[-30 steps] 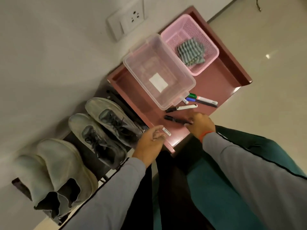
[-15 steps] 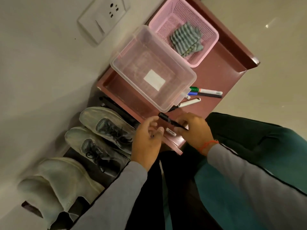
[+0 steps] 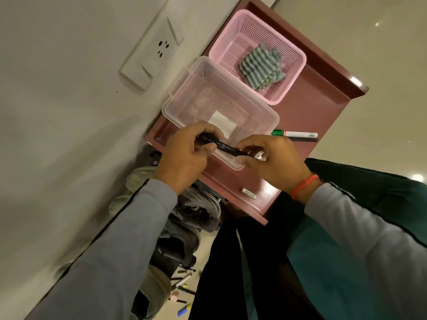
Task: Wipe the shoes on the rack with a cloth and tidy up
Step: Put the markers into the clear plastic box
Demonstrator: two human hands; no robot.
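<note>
Now, marker: a slim black marker (image 3: pixel 227 147) is held above the near rim of the clear box, long axis running from far-left to near-right
Left hand: the left hand (image 3: pixel 184 155) grips the marker's far-left end, fingers curled round it
Right hand: the right hand (image 3: pixel 270 162) pinches the near-right end – I cannot tell which end is the cap
Clear box: a see-through plastic box (image 3: pixel 261 112) with rounded corners and a white label, on the maroon shelf (image 3: pixel 318 105)
Basket: a pink mesh basket (image 3: pixel 293 54) just beyond the box, touching it – the folded striped cloth (image 3: pixel 261 68) lies inside
Edges: the shelf has a raised lip; bare surface shows right of the box
Loose items: a green-and-white marker (image 3: pixel 298 134) right of the box, a small white piece (image 3: pixel 249 193) near the front edge
Shoes: grey shoes (image 3: pixel 196 211) left of the shelf, lower, partly hidden by the left sleeve
</note>
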